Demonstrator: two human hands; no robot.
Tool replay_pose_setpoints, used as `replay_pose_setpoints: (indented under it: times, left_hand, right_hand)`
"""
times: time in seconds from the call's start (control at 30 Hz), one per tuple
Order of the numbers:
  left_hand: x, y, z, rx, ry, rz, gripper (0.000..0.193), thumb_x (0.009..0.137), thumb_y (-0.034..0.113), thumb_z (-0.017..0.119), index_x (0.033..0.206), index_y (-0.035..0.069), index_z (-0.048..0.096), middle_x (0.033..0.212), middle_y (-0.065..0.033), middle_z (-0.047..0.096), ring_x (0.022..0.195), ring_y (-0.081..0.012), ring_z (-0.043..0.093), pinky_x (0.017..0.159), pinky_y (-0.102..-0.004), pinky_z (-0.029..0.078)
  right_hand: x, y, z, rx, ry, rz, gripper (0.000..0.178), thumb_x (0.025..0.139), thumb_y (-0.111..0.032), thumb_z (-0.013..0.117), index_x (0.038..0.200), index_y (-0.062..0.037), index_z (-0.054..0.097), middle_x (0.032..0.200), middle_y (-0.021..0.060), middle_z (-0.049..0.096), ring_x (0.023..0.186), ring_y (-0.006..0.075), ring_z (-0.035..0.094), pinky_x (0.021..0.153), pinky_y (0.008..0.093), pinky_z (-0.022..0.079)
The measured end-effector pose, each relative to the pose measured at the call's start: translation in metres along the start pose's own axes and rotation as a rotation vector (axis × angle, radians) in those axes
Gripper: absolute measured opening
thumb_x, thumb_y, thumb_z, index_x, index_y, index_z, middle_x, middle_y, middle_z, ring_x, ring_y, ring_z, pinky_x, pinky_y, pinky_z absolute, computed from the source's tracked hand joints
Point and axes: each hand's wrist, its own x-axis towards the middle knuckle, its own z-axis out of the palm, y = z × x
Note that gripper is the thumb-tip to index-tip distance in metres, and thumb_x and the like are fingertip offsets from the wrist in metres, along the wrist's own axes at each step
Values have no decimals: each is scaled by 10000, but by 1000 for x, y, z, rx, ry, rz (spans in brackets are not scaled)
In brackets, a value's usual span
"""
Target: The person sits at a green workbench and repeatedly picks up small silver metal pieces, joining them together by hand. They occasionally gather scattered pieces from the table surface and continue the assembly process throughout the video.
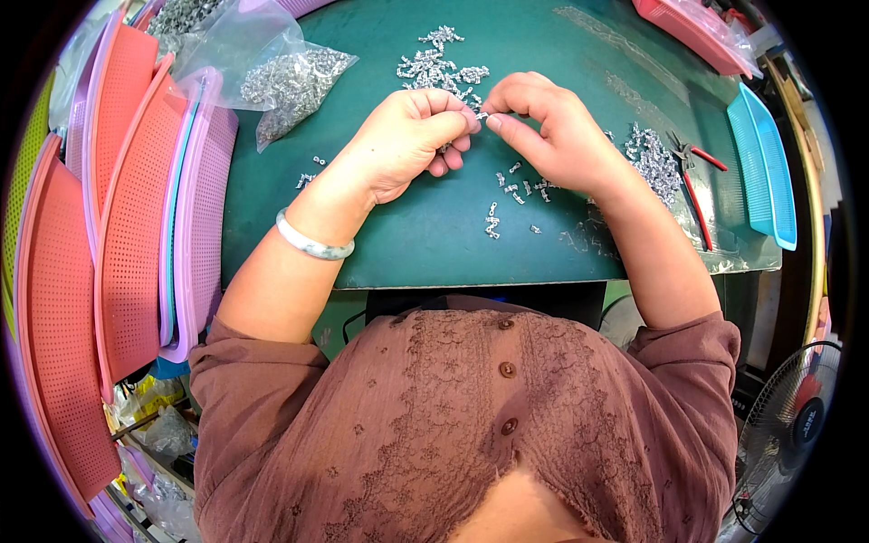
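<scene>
Over the green tabletop (362, 244) my two hands meet, fingertip to fingertip. My left hand (421, 136) pinches a small silvery metal piece (482, 116) between thumb and forefinger. From the other side, the thumb and forefinger of my right hand (552, 131) close on the same piece. Its exact shape is too small to make out. Just beyond my hands lies a heap of small silvery metal parts (433, 68). Several loose parts (525, 188) are scattered nearer me, below my right hand. Another pile of such parts (654, 163) sits right of my right wrist.
Red-handled pliers (692, 185) lie open by the right pile. A blue basket (760, 167) and a pink basket (697, 32) stand at the right. Clear bags of metal parts (294, 86) rest at the far left. Stacked plastic baskets (136, 226) line the left; a fan (797, 421) is lower right.
</scene>
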Motion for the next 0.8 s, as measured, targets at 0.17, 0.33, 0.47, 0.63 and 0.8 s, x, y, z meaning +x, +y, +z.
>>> replay_pose_setpoints:
  times: [0.17,0.33,0.47,0.63,0.8]
  left_hand:
    - [1,-1,0,-6,-2,10,95,853,129,558,846,43,598,697,-5,577,548,-58,523,458,-165,404]
    - [0,1,1,-25,10,8,84,805,98,577,839,23,593,698,-20,565,552,-76,511,470,-183,409]
    - [0,1,1,-32,-1,14,88,792,82,582,850,17,593,703,-21,564,557,-76,510,475,-183,409]
    - [0,1,0,-42,-2,19,93,784,69,577,857,13,590,710,-23,563,561,-77,511,478,-184,412]
    - [0,2,0,-56,-5,16,96,786,73,575,862,15,589,711,-24,564,562,-79,512,480,-184,414]
  right_hand:
    - [1,-2,0,36,3,20,96,775,-93,590,814,-7,607,800,121,606,798,283,569,726,350,453]
    - [1,-2,0,58,1,25,99,774,-99,598,806,-6,607,796,121,607,789,275,574,716,342,458]
    - [1,-2,-1,54,7,6,92,766,-92,603,807,-11,608,793,118,607,785,276,574,712,342,458]
    - [1,-3,-1,57,20,0,85,755,-80,604,810,-15,607,790,116,607,781,279,573,708,344,458]
    - [1,-3,-1,58,16,-4,81,751,-74,604,807,-16,605,790,115,607,779,278,573,708,343,458]
